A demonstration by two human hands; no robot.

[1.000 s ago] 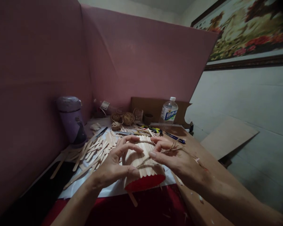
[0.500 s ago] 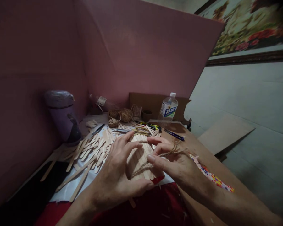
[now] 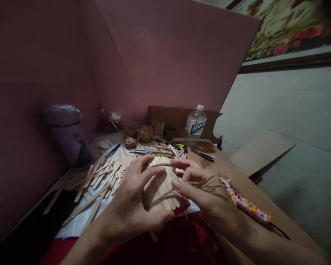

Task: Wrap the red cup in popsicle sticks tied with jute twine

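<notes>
- The left hand (image 3: 131, 193) curves around the craft-stick cylinder (image 3: 160, 184) from its left side, thumb along the near end and fingers over the far part; its grip is closed on the cylinder.
- The right hand (image 3: 197, 184), knuckles bent, pinches twine (image 3: 163, 197) between thumb and forefinger at the cylinder's right side.
- The cylinder is tilted between the 2 hands, near the red cloth (image 3: 182, 239), with 2 lines of twine across its sticks.
- The left thumb covers much of the cylinder's near end; a patch of red lining (image 3: 182, 209) shows, and its contents cannot be told.
- The right forearm partly hides a flower-patterned tool (image 3: 249, 207); both forearms are cut off below.
- The clear plastic bottle (image 3: 195, 125) wears a white cap; its contents are hard to make out.
- The purple tumbler's (image 3: 64, 141) covered top hides its inside.
</notes>
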